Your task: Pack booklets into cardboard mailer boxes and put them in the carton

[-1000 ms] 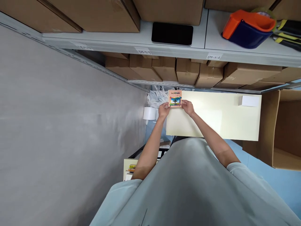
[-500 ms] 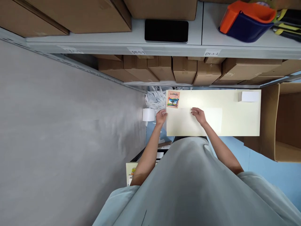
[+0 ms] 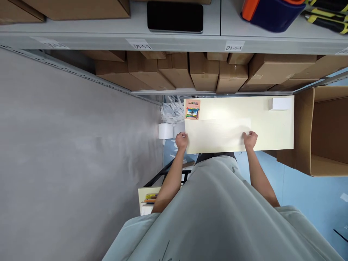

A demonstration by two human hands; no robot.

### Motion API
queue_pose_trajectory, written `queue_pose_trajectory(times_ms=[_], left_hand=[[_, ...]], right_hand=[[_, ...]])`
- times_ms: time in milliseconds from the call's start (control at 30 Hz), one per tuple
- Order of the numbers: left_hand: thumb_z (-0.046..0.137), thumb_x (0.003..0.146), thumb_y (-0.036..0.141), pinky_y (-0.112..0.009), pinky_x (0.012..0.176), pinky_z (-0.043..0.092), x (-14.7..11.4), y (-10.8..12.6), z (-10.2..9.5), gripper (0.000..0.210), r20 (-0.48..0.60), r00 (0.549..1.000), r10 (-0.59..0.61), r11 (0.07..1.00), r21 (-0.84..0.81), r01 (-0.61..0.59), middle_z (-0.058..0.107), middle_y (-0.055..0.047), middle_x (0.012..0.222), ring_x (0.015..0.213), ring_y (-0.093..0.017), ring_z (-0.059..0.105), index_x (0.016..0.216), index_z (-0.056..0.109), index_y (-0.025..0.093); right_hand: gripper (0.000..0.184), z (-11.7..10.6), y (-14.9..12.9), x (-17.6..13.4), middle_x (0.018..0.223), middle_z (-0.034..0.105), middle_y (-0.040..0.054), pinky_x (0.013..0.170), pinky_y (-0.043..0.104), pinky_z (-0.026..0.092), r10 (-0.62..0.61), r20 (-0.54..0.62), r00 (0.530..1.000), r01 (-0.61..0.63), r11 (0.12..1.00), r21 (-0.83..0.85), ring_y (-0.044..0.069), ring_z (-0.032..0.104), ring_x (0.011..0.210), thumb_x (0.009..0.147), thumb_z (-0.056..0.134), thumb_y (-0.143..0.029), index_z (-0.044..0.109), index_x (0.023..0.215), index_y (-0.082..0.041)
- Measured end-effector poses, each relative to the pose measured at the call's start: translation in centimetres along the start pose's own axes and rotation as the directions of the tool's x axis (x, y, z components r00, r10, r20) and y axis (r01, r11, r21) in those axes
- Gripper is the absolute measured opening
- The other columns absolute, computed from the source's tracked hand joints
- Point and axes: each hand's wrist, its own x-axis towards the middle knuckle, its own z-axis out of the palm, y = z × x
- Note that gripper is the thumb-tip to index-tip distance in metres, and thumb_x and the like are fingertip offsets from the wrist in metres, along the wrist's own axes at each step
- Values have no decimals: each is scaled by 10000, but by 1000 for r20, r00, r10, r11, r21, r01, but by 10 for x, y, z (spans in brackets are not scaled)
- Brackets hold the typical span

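A thin white sheet (image 3: 217, 134) lies flat along the near side of a cream work board (image 3: 274, 134). At the sheet's left end, by the board's edge, my left hand (image 3: 181, 140) is closed in a pinch on it. My right hand (image 3: 250, 140) has its fingers curled together at the sheet's right end; the exact grip is too small to make out clearly. Above the sheet, in the board's far left corner, is a salmon-coloured card (image 3: 192, 109) with a tree picture. A small white stack (image 3: 280, 104) sits at the far right corner.
White rolls (image 3: 165, 131) and crumpled white strips (image 3: 172, 110) lie left of the board. A large open cardboard box (image 3: 301, 127) stands on the right. Beyond the board, a grey shelf (image 3: 185, 41) holds brown cartons (image 3: 203, 72), a black phone (image 3: 175, 16) and an orange-and-blue holder (image 3: 272, 14).
My right hand has moved right along the sheet, from its middle to its right end. My left hand stays at the left end. The whole view has shifted slightly.
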Motion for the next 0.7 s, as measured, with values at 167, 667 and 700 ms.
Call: queue_pose_trajectory(times_ms=[167,667,700], left_hand=[[673,896,227,-414,1049,561,-3,7,-5,106,-79,995,-65,995,66,70,833,-106,980,1059,-299,769,936,772,228],[592,963,218,-361,1008,568,-56,38,-15,138,-50,999,6,989,145,2,797,-120,1098,981,-252,729,1004,722,196],[595,975,240,-366,1002,570,-65,43,-14,148,-42,999,24,989,149,-18,796,-121,1087,970,-255,727,1023,726,192]], right_hand=[[213,2,-7,3,1110,731,161,980,442,552,-16,39,999,16,1000,-22,301,692,1022,967,563,-326,691,1064,-187],[170,-62,-2,-10,640,652,-41,881,413,584,-207,136,969,171,956,237,273,775,715,979,594,-396,637,1037,-242],[150,-70,-1,-6,607,627,-55,878,414,589,-205,133,970,167,953,253,273,777,710,970,611,-390,627,1016,-248]])
